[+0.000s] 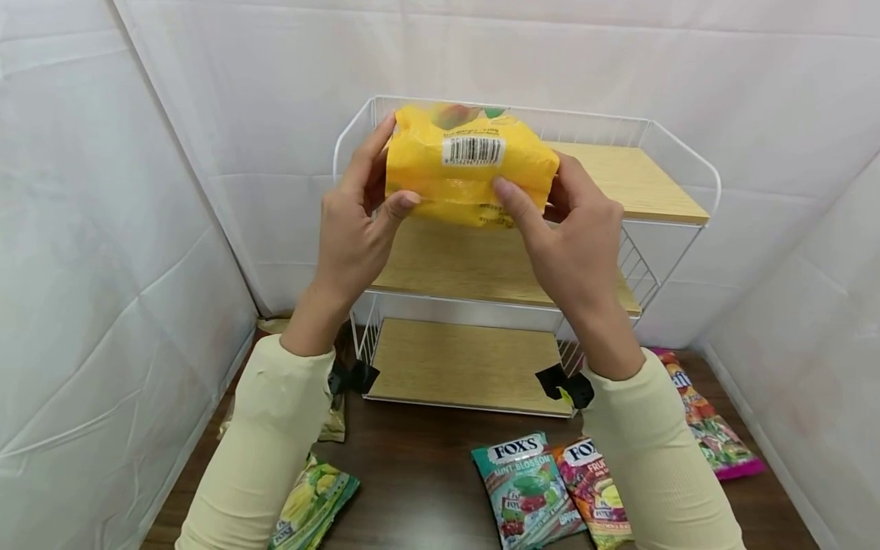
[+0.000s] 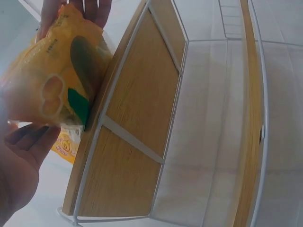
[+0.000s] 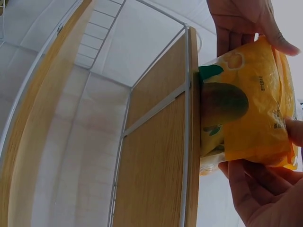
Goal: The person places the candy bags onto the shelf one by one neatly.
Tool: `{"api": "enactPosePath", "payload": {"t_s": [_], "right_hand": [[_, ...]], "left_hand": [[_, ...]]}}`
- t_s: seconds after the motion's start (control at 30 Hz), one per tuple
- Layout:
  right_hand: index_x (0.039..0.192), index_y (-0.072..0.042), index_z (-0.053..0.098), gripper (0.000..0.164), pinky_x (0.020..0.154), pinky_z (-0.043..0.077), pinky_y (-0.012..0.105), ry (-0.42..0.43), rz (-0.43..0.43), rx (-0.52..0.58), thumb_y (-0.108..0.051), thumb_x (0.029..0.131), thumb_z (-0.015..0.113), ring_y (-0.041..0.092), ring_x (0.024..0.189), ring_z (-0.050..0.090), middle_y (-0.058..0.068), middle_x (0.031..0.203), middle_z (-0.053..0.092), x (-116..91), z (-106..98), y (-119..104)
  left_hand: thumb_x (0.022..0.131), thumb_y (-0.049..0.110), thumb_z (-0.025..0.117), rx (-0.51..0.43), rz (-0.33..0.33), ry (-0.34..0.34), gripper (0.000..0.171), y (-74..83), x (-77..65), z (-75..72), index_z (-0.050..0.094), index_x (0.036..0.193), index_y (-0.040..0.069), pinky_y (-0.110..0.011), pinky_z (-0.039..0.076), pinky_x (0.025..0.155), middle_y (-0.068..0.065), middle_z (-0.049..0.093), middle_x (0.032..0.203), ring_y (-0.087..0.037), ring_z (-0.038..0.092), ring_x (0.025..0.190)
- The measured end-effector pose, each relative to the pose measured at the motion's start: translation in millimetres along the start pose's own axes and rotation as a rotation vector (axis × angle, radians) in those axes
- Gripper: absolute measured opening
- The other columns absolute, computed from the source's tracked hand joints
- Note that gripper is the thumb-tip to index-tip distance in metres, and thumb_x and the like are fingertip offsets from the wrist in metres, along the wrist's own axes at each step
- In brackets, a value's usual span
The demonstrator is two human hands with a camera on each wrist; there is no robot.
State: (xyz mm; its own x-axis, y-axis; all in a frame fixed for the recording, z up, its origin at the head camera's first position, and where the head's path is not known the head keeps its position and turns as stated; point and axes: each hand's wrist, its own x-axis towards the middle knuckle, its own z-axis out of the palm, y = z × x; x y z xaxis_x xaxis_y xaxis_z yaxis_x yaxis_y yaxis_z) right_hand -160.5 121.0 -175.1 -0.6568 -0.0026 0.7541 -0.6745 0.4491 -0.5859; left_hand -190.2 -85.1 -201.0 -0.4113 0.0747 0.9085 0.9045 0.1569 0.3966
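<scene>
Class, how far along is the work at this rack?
Done: nothing certain; the bottom shelf holds no bag. In hand: the left hand and right hand hold a yellow bag by the top shelf. Left, probably: placing it, then bags on the dark table, like the Mint Blossom bag.

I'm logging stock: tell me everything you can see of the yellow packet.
The yellow packet is a plump, crinkled bag, apparently glossy plastic, printed with fruit and a barcode. No opening shows. The left hand and right hand grip its ends, barcode toward the head camera, by the front edge of the top shelf; contact with it is unclear.
</scene>
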Motion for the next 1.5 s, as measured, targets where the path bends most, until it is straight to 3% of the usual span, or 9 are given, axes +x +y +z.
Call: {"api": "enactPosePath", "payload": {"t_s": [0.17, 0.27, 0.47, 0.57, 0.77, 0.93, 1.17, 1.33, 1.5], "right_hand": [[0.116, -0.002, 0.063, 0.040, 0.068, 0.053, 0.019, 0.049, 0.000, -0.018, -0.027, 0.086, 0.073, 0.011, 0.084, 0.068, 0.005, 0.100, 0.070, 3, 0, -2], [0.117, -0.003, 0.063, 0.042, 0.068, 0.054, 0.020, 0.060, 0.008, -0.025, -0.028, 0.086, 0.073, 0.011, 0.085, 0.068, 0.004, 0.100, 0.070, 5, -1, -4], [0.123, -0.004, 0.060, 0.045, 0.071, 0.054, 0.021, 0.086, 0.015, -0.024, -0.026, 0.086, 0.073, 0.012, 0.091, 0.068, 0.004, 0.106, 0.069, 4, 0, -6], [0.127, -0.005, 0.058, 0.048, 0.073, 0.053, 0.021, 0.083, 0.013, -0.034, -0.027, 0.087, 0.072, 0.011, 0.094, 0.067, 0.003, 0.110, 0.068, 3, 0, -7], [0.129, -0.005, 0.055, 0.050, 0.073, 0.052, 0.019, 0.054, -0.034, -0.104, -0.027, 0.087, 0.072, 0.010, 0.091, 0.065, 0.004, 0.108, 0.068, 2, -2, -9], [0.129, -0.004, 0.055, 0.048, 0.071, 0.052, 0.018, 0.032, -0.053, -0.100, -0.023, 0.087, 0.071, 0.012, 0.088, 0.065, 0.006, 0.104, 0.069, 5, -4, -12], [0.132, -0.004, 0.051, 0.052, 0.081, 0.052, 0.023, -0.024, -0.002, -0.071, -0.026, 0.088, 0.068, 0.011, 0.095, 0.063, 0.005, 0.112, 0.067, 3, -3, -10], [0.133, -0.004, 0.050, 0.052, 0.082, 0.052, 0.025, -0.032, -0.016, -0.066, -0.025, 0.089, 0.068, 0.010, 0.098, 0.062, 0.004, 0.114, 0.066, 1, -2, -6], [0.137, -0.006, 0.047, 0.055, 0.084, 0.052, 0.025, -0.027, -0.033, -0.106, -0.026, 0.090, 0.067, 0.007, 0.103, 0.060, 0.002, 0.120, 0.064, -3, -1, -5]], "left_hand": [[0.085, 0.023, 0.069, -0.030, -0.021, -0.082, 0.079, 3.3, 1.9, -1.6, 0.028, 0.147, -0.003, -0.035, 0.048, 0.093, -0.018, 0.055, 0.129, -0.019, 0.058, 0.108], [0.081, 0.004, 0.073, 0.009, -0.004, -0.086, 0.081, 5.1, 3.0, -0.8, 0.027, 0.147, -0.004, -0.033, 0.048, 0.093, -0.018, 0.054, 0.129, -0.018, 0.057, 0.109], [0.078, 0.006, 0.077, 0.170, 0.197, 0.017, 0.074, 6.1, 6.4, 1.2, 0.038, 0.138, -0.011, -0.032, 0.047, 0.094, -0.022, 0.054, 0.128, -0.019, 0.058, 0.111], [0.076, 0.006, 0.078, 0.207, 0.244, 0.078, 0.071, 7.4, 6.9, 2.2, 0.043, 0.135, -0.011, -0.030, 0.048, 0.092, -0.020, 0.055, 0.128, -0.019, 0.058, 0.111], [0.077, 0.005, 0.076, 0.157, 0.244, 0.098, 0.067, 10.0, 7.0, 2.7, 0.044, 0.133, -0.011, -0.028, 0.055, 0.078, -0.014, 0.055, 0.130, -0.017, 0.063, 0.104], [0.080, 0.005, 0.073, 0.114, 0.253, 0.098, 0.062, 12.3, 11.8, 4.3, 0.045, 0.132, -0.011, -0.028, 0.055, 0.076, -0.009, 0.054, 0.132, -0.016, 0.063, 0.100], [0.081, 0.003, 0.071, 0.079, 0.239, 0.062, 0.057, 9.8, 12.0, 3.7, 0.047, 0.131, -0.009, -0.030, 0.055, 0.078, -0.014, 0.057, 0.122, -0.017, 0.059, 0.099], [0.079, 0.002, 0.073, 0.085, 0.249, 0.059, 0.058, 9.1, 8.5, 2.4, 0.048, 0.130, -0.009, -0.031, 0.055, 0.078, -0.016, 0.058, 0.113, -0.019, 0.059, 0.096], [0.079, 0.009, 0.075, 0.200, 0.237, 0.077, 0.058, 8.2, 3.8, -0.7, 0.050, 0.130, -0.006, -0.025, 0.054, 0.073, -0.013, 0.058, 0.124, -0.017, 0.057, 0.098]]}}
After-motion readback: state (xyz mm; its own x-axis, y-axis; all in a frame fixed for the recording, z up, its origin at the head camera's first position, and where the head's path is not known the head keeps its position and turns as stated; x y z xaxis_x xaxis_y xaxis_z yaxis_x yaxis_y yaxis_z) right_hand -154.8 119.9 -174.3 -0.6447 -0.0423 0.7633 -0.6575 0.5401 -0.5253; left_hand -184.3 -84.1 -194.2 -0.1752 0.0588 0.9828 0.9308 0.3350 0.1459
